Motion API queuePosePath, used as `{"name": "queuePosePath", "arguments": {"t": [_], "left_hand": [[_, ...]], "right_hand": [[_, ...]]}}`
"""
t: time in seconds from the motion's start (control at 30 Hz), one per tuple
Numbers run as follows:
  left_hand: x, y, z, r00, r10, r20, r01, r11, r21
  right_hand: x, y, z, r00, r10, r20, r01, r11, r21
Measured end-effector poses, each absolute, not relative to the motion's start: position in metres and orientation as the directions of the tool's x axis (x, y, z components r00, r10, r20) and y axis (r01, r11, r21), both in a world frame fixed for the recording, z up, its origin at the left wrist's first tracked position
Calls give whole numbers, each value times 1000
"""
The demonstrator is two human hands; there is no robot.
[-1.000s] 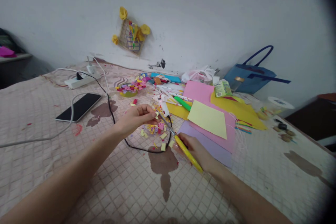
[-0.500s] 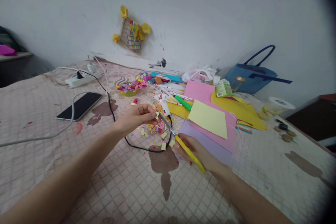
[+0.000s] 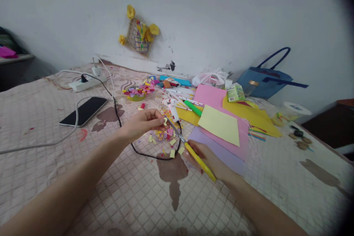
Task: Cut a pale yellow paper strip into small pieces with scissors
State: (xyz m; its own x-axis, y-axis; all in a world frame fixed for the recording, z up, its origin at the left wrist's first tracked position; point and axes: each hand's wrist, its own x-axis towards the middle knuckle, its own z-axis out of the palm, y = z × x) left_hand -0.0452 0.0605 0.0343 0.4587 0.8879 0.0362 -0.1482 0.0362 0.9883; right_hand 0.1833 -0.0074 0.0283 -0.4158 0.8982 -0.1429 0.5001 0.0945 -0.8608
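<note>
The L hand pinched a small pale-yellow paper piece btwn thumb and finger, above the tablecloth. The R hand was closed around the yellow handle of the scissors, w/ their tips at this piece. Below, the paper scraps lay scattered, and the black cable of the glue gun passed under the L wrist. A pale-yellow sheet was to the R, the smartphone to the L.

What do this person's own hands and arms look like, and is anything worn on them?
The left hand and right hand are ungloved. The left forearm and right forearm are bare, with no sleeve, watch or bracelet visible.
</note>
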Motion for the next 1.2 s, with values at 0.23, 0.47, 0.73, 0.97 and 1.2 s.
{"name": "queuePosePath", "arguments": {"t": [0.23, 0.47, 0.73, 0.97, 1.2], "left_hand": [[-45, 59, 37, 455, 890, 22, -131, 43, 990], [-45, 59, 38, 455, 890, 17, -136, 51, 989], [-45, 56, 45, 444, 896, 8, -135, 58, 989], [-45, 58, 40, 448, 894, 3, -116, 55, 992], [-40, 55, 36, 465, 885, -18, -113, 80, 990]], "right_hand": [[183, -8, 28, -411, 903, -127, 511, 112, -852], [183, -7, 26, -416, 901, -125, 507, 115, -854], [182, -5, 21, -397, 911, -113, 467, 95, -879], [182, -4, 17, -392, 900, -192, 340, -52, -939], [181, -3, 15, -370, 914, -168, 259, -72, -963]]}}
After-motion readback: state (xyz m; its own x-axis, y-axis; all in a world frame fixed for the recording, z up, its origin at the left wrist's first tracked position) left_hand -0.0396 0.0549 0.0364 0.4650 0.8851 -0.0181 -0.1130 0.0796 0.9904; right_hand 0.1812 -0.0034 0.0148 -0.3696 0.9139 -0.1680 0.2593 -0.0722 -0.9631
